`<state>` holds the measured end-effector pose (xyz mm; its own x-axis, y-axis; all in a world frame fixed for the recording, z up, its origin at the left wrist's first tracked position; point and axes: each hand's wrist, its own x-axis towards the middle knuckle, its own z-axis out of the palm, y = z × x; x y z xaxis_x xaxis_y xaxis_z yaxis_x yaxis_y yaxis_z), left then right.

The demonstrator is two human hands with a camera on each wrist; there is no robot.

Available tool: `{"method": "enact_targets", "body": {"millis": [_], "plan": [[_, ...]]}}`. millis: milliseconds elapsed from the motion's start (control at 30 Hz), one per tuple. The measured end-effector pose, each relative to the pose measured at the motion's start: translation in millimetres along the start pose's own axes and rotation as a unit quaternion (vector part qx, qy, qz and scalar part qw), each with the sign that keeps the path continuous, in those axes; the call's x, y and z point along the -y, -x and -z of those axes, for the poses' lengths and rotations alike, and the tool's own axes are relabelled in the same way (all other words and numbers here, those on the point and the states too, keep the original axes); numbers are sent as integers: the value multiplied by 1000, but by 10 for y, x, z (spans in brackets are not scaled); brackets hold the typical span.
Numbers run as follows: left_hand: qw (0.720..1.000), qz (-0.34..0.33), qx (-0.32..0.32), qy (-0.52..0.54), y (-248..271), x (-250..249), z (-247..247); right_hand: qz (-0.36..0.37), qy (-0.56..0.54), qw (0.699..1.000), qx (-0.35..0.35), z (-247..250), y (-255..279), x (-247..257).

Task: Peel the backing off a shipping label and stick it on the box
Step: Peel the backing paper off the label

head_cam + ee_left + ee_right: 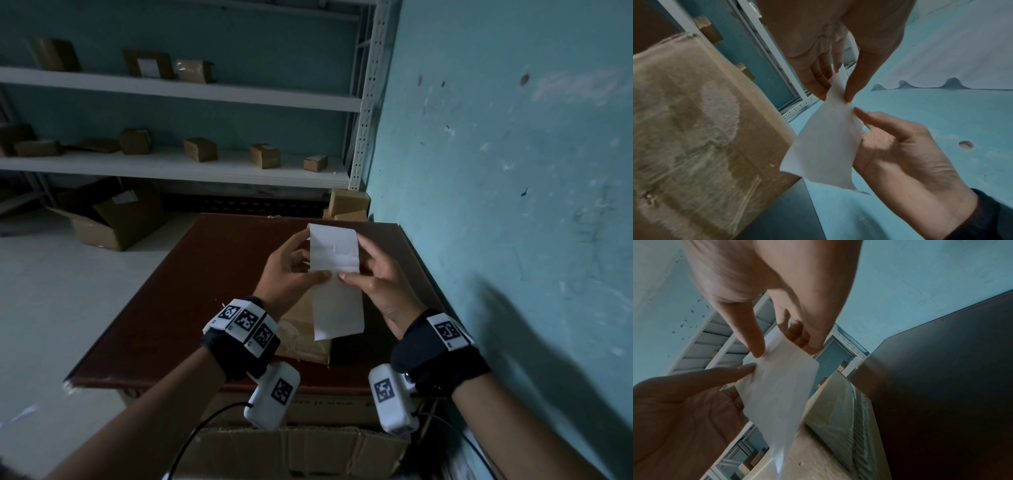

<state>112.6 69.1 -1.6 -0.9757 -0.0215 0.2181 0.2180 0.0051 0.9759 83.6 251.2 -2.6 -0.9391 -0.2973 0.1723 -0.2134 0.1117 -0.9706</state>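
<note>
dark table [178, 291] under everything, taped brown box [301, 339] at its 6 o'clock edge, white label [334, 250] held above the box, left hand [291, 270] at 9 o'clock and right hand [380, 277] at 3 o'clock both pinching it

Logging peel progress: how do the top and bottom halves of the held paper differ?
The top half is bright white and creased, standing above the hands; the bottom half looks duller and smoother, hanging below them over the box. Both halves share one width. The left hand and right hand both pinch at the middle.
</note>
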Motion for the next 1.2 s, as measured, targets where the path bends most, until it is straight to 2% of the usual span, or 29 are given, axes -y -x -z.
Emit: {"method": "enact_targets", "body": {"millis": [700,933,1200], "plan": [[1000,5,1,-7,6,-22,-1,9,9,1000,4,17,-16,-44],[999,32,-30,22,-14,-55,-20,1,-9,1000,7,17,-22,-45],[998,19,-56,5,-22,-30,-11,3,-1,1000,9,15,-11,-32]]}}
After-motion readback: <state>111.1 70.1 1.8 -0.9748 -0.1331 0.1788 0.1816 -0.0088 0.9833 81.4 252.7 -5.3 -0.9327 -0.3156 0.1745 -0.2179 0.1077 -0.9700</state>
